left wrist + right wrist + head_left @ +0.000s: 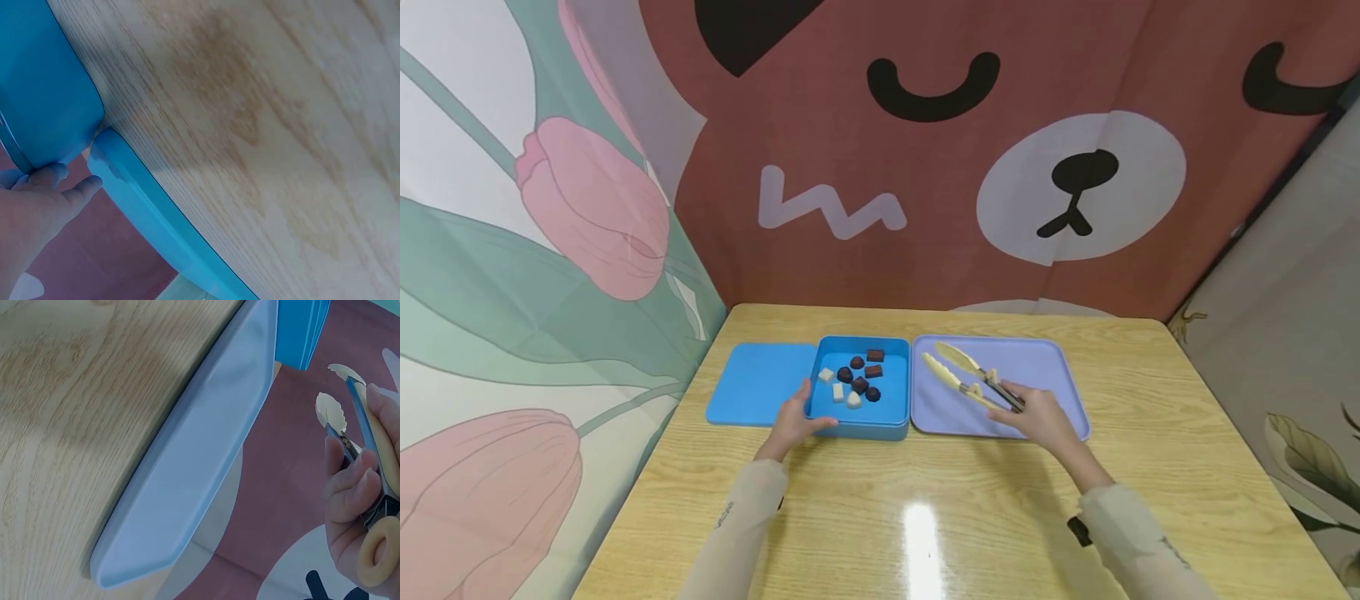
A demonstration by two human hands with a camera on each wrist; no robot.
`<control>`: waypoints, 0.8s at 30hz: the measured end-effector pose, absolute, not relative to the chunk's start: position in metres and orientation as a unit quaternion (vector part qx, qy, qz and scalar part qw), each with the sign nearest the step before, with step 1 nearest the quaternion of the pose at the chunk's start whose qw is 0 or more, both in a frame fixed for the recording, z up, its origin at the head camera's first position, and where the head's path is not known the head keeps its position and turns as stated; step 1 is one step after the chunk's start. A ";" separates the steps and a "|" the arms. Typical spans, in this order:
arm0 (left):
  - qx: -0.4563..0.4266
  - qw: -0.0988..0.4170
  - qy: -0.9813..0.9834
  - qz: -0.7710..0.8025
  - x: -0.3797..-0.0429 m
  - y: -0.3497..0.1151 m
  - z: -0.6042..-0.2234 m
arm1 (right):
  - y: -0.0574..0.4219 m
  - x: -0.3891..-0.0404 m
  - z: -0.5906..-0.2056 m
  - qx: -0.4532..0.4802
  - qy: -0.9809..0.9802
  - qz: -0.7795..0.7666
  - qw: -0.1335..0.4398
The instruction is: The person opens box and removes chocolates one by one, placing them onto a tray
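Head view, left hand: The left hand (792, 423) is placed at the near left corner of a rectangular blue plastic-looking box (876, 432); the corner is gripped, the thumb laid along the near side and the fingers set against the left wall.
Head view, pieces: Six small dark brown chocolate-like pieces (860, 385) and three small white chocolate-like pieces (838, 392) are scattered on the box floor, between the two hands and beyond the left thumb.
Head view, panel: A flat rectangular blue panel (752, 383) is laid just beside the box, left of and beyond the left hand.
Head view, right hand: The right hand (1041, 418) is well apart from the left; a pair of tongs with cream heads and dark metallic handles (966, 389) is clasped in it, the heads spread and pointed leftward and away.
Head view, tray: A shallow rectangular lilac tray (1037, 358) is seen beneath the tongs, partly covered by the right hand.
Head view, surroundings: A light wood-grain table (850, 508) is spread under both hands; a reddish-brown printed cloth (940, 267) is seen beyond them.
Left wrist view, fingers: The box is touched by the left fingers; one finger is extended near the panel's edge, contact unclear.
Right wrist view, tongs: The handles are held between right thumb and fingers; a cream ring (365, 556) is seen at the handle end, near the palm.
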State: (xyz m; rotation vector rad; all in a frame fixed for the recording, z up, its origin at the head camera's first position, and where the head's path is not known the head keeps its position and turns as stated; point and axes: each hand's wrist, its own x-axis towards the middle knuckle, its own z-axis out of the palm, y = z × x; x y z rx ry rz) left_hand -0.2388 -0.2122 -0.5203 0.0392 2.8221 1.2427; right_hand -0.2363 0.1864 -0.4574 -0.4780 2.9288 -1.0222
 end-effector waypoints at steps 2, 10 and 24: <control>0.012 0.031 0.915 0.402 -0.239 -0.213 -0.520 | 0.184 -0.236 -0.458 -0.155 0.933 -0.325 0.005; 0.015 0.031 0.916 0.400 -0.239 -0.213 -0.519 | 0.176 -0.237 -0.456 -0.170 0.930 -0.324 0.015; 0.015 0.030 0.914 0.404 -0.239 -0.213 -0.521 | 0.150 -0.242 -0.443 -0.204 0.931 -0.299 0.041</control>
